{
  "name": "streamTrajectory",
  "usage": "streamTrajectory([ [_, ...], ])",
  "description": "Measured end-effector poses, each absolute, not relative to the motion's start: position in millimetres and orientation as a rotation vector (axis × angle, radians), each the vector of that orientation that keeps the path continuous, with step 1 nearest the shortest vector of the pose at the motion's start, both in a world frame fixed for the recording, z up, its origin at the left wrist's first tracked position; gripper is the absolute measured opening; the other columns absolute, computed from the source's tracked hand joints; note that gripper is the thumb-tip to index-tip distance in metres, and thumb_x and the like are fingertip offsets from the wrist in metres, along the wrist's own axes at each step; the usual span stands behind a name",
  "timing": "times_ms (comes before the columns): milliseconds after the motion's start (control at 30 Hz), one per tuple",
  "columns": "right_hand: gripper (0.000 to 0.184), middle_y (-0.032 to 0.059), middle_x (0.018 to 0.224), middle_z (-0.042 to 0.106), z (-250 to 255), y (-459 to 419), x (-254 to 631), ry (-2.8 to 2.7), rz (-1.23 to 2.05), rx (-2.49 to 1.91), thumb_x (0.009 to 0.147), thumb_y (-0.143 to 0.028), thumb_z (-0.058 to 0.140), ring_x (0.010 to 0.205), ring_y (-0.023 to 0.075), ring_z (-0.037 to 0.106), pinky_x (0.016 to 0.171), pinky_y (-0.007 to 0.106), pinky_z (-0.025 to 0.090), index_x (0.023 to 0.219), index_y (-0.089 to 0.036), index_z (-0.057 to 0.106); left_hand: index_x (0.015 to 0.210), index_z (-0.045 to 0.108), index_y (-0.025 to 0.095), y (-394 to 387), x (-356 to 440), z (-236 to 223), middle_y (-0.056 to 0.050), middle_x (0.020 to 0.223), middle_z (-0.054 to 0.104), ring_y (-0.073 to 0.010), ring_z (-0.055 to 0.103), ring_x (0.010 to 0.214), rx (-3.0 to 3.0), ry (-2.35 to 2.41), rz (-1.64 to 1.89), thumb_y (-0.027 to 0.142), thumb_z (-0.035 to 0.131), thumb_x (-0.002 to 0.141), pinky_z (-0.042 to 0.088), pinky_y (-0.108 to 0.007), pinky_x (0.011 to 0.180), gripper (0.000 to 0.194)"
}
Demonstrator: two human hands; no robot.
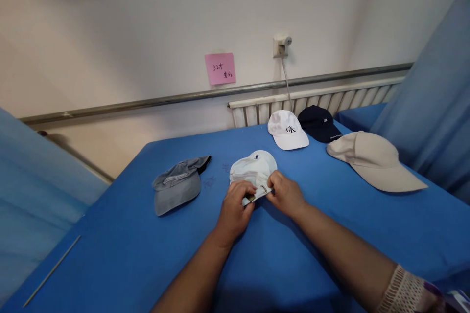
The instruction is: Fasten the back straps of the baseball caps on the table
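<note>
A white baseball cap [249,168] with a small dark emblem lies in front of me, its brim pointing away and its back strap toward me. My left hand [237,205] is closed on the left part of the strap, near a brass-coloured buckle. On the strap's right side, my right hand [284,190] pinches the edge between thumb and fingers. To the left sits a grey cap [178,183], apart from both hands.
At the back right stand a white cap with black letters [288,129], a dark navy cap [319,122] and a large beige cap [378,159]. A thin stick [52,270] lies at the left edge of the blue table [135,254]. Blue curtains [33,205] hang on both sides.
</note>
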State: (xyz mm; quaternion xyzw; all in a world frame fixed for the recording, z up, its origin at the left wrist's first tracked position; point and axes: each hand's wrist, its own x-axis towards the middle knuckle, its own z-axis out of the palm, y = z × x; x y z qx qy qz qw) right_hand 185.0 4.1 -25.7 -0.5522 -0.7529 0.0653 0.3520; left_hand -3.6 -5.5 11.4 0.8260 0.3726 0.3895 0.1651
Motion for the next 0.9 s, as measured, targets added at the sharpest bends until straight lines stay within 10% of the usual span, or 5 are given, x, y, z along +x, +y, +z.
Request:
streamTrajectory([
  [900,0.018,0.0056,0.093,0.062,-48.5,28.1,214.4,-1.757,0.337,-1.679,0.078,-0.01,0.052,0.08,0.0188,0.059,0.069,0.028,0.041,0.092,-0.02,0.059,0.099,0.063,0.021,-12.0,-1.0,21.8,-0.008,0.105,0.066,-0.0222,0.059,0.105,2.248,1.016,1.034,0.023,0.058,0.082,0.044,-0.039,0.097,0.017],
])
